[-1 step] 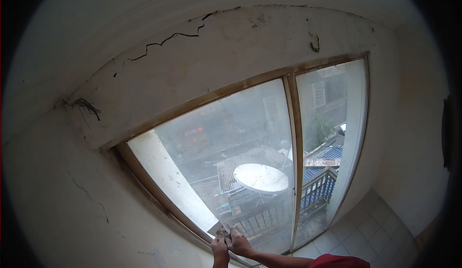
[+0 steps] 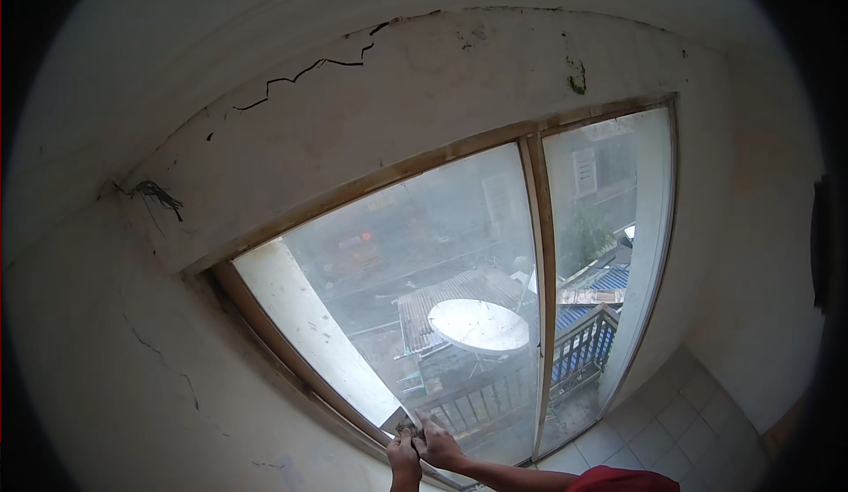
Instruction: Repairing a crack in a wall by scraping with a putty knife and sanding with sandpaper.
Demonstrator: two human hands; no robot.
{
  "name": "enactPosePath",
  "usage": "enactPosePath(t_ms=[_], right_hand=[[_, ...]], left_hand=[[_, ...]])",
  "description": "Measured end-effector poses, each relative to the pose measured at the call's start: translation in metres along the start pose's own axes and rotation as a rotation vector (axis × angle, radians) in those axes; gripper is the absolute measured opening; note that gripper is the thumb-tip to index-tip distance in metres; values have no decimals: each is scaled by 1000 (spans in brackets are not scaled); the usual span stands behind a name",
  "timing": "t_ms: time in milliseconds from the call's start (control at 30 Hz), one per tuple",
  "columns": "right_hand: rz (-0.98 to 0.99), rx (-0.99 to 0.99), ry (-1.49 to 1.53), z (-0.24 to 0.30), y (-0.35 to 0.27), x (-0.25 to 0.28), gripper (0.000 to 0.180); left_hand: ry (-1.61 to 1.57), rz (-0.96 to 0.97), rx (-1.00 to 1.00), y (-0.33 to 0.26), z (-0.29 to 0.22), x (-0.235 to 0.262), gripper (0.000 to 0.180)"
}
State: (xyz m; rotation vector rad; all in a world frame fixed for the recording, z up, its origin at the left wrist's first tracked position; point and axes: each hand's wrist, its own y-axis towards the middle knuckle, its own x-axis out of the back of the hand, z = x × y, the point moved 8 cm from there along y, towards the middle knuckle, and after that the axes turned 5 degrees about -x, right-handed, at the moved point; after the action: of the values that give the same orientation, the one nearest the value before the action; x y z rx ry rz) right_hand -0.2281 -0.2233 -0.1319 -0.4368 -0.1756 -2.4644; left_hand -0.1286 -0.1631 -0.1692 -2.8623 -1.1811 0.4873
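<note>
Both my hands meet at the lower edge of the view, before the lower part of a large window pane (image 2: 402, 253). My left hand (image 2: 404, 460) is closed, its fingertips pinching a small, dark grey-brown crumpled thing (image 2: 405, 427) whose kind I cannot make out. Right beside it, my right hand (image 2: 439, 448) has its fingers bent against the same small thing, with the index finger pointing up near the glass. Where the two hands come together, part of what they hold is hidden. A red sleeve (image 2: 623, 480) covers my right upper arm.
A brown wooden frame (image 2: 541, 253) divides the large pane from a narrower one. Outside are a white satellite dish (image 2: 480, 327), a railing (image 2: 585, 348) and roofs. Cracked pale walls (image 2: 371, 130) surround the window; a tiled floor (image 2: 658, 426) lies at lower right.
</note>
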Motion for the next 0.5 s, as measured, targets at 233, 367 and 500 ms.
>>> enactPosePath(t_ms=[233, 367, 500], right_hand=[[62, 270, -169, 18, -9, 11, 71], [-451, 527, -215, 136, 14, 130, 58], [-970, 612, -348, 250, 46, 289, 51]], left_hand=[[121, -67, -137, 1, -14, 11, 37], [59, -101, -307, -10, -74, 12, 36], [65, -140, -358, -25, -105, 34, 25]])
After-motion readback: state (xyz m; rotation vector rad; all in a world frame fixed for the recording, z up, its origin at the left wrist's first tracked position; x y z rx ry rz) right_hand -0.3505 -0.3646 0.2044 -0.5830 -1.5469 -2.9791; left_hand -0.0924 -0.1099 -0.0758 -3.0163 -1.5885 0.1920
